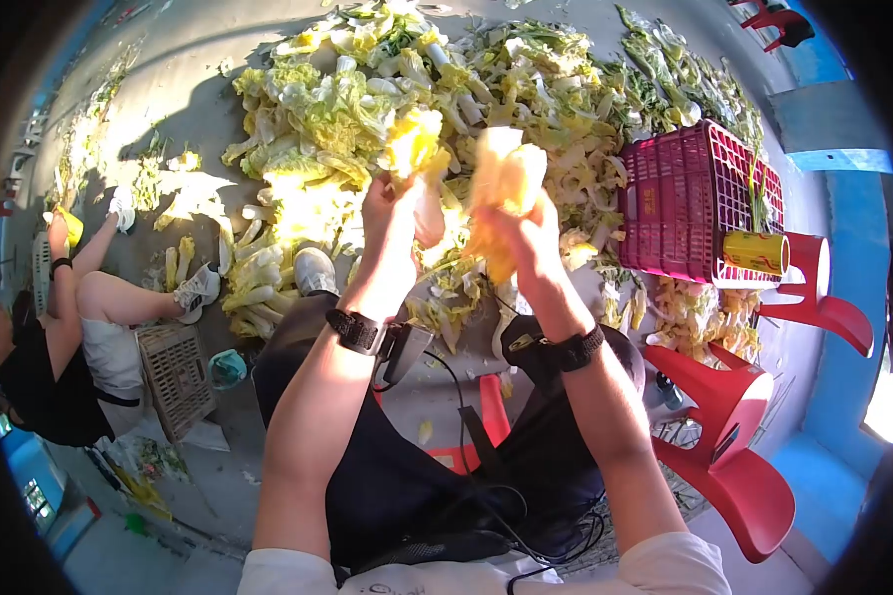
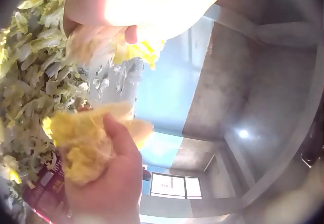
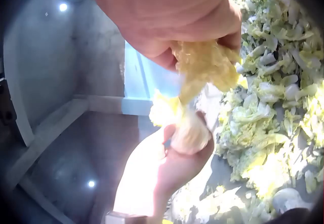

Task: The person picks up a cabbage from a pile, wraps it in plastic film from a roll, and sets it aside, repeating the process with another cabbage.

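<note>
My left hand (image 1: 395, 233) grips a small Chinese cabbage heart with a yellow leafy top (image 1: 414, 144). Its pale, rounded base (image 3: 190, 134) shows between fingers and thumb in the right wrist view. A little to the right, my right hand (image 1: 534, 238) holds yellow cabbage leaves (image 1: 511, 178), the thumb lying across them in the left wrist view. Both hands are raised in front of a broad heap of Chinese cabbage leaves (image 1: 337, 109) on the floor. Around the right hand the leaves are blurred.
A magenta plastic crate (image 1: 665, 203) stands right of the heap, with a yellow can (image 1: 756, 255) by its near corner. Red chairs (image 1: 714, 436) are at the right. At the left, another person (image 1: 60, 367) sits near a grey slatted crate (image 1: 176, 382). A shoe (image 1: 315, 271) touches the leaves.
</note>
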`<state>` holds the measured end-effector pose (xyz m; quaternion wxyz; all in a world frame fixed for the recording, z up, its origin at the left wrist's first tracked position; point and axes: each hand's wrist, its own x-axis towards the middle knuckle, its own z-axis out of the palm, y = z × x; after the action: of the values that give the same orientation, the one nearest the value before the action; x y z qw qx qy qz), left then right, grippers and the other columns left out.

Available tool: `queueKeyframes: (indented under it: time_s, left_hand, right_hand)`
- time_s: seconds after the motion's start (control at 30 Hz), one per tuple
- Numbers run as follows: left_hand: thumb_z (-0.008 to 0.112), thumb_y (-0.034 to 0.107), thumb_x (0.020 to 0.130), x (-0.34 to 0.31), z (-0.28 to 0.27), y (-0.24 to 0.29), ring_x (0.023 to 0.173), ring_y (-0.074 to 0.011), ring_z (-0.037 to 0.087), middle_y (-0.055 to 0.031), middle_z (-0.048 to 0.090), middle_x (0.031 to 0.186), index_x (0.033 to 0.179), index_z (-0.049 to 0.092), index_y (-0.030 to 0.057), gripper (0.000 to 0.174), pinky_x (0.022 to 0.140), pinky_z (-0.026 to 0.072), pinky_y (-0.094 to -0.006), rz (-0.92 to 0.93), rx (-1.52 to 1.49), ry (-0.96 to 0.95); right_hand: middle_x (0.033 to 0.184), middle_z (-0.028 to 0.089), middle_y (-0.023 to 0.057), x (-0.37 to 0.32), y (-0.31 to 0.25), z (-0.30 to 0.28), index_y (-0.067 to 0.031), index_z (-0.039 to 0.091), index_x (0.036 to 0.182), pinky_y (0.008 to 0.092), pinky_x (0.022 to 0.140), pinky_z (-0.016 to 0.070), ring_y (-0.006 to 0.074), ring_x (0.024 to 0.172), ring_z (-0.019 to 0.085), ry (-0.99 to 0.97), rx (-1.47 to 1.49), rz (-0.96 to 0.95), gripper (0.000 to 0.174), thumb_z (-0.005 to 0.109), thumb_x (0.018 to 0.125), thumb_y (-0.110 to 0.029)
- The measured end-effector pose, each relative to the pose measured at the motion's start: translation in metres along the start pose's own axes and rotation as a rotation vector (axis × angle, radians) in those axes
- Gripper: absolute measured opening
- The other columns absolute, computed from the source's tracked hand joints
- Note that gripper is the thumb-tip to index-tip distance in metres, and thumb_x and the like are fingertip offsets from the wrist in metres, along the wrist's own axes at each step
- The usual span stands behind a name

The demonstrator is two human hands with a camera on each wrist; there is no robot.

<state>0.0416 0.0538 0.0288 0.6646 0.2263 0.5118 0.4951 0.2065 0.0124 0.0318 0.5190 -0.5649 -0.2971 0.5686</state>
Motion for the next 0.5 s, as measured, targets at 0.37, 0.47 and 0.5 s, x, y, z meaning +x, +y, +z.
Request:
queueKeyframes:
  time_s: [0.37,0.47,0.5]
  left_hand:
    - [0.064,0.024,0.095,0.002,0.007,0.008,0.092,-0.0149,0.065,-0.0075,0.066,0.113,0.131,0.051,0.0049,0.043,0.074,0.0544,-0.0276,-0.134,0.002,-0.101]
    - [0.063,0.029,0.096,0.002,0.008,0.012,0.099,-0.0177,0.065,-0.0082,0.063,0.120,0.136,0.046,0.0052,0.049,0.083,0.0540,-0.0315,-0.103,-0.013,-0.129]
    - [0.063,0.030,0.096,0.002,0.008,0.014,0.100,-0.0184,0.064,-0.0082,0.062,0.122,0.138,0.045,0.0054,0.051,0.086,0.0535,-0.0327,-0.099,-0.028,-0.135]
  right_hand:
    - [0.115,0.064,0.0063,0.049,-0.007,-0.022,-0.0059,0.050,0.132,0.0343,0.090,0.0486,0.0180,0.102,0.062,0.068,0.164,-0.002,0.054,0.073,0.088,-0.025]
    - [0.118,0.062,0.0069,0.045,-0.014,-0.011,-0.0056,0.051,0.133,0.0333,0.091,0.0482,0.0164,0.105,0.060,0.028,0.397,0.161,0.050,0.065,0.094,-0.033]
    - [0.119,0.061,0.0072,0.043,-0.018,-0.008,-0.0057,0.051,0.133,0.0330,0.092,0.0481,0.0160,0.105,0.059,0.021,0.487,0.240,0.049,0.063,0.095,-0.035]
